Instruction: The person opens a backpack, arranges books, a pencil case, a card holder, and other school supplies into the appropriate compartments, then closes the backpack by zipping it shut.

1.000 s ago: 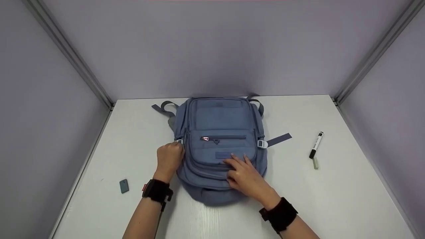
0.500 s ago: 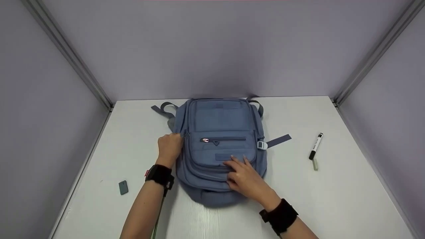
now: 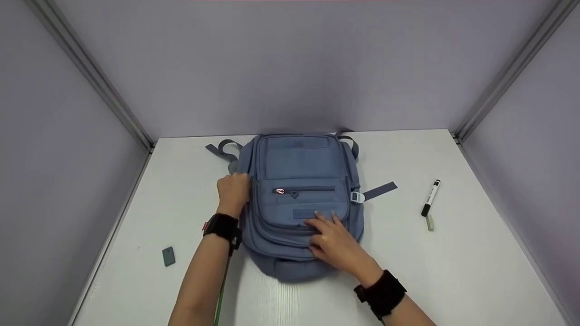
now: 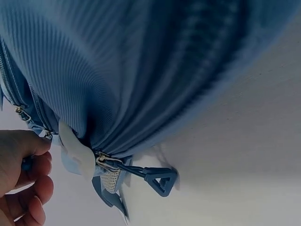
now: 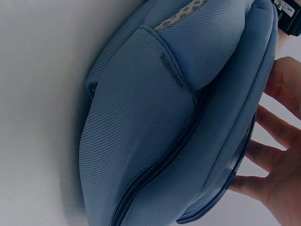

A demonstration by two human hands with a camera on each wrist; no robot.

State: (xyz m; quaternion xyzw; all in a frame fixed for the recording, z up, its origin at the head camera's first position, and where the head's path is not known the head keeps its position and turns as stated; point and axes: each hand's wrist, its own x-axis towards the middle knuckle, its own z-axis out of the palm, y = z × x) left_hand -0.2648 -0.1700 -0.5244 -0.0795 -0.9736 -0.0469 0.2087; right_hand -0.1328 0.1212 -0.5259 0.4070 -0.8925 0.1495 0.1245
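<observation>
The backpack [image 3: 301,163] lies on the tabletop [image 3: 476,276], its front facing up, between and under the two hands. The left hand [image 3: 233,194] is at its left side, about halfway along, thumb and fingers pinching a zipper pull [image 4: 27,164]. The right hand [image 3: 337,242] rests on the lower front, right of the middle, grasping nothing, its fingers spread over the fabric beside the label patch [image 3: 304,213].
</observation>
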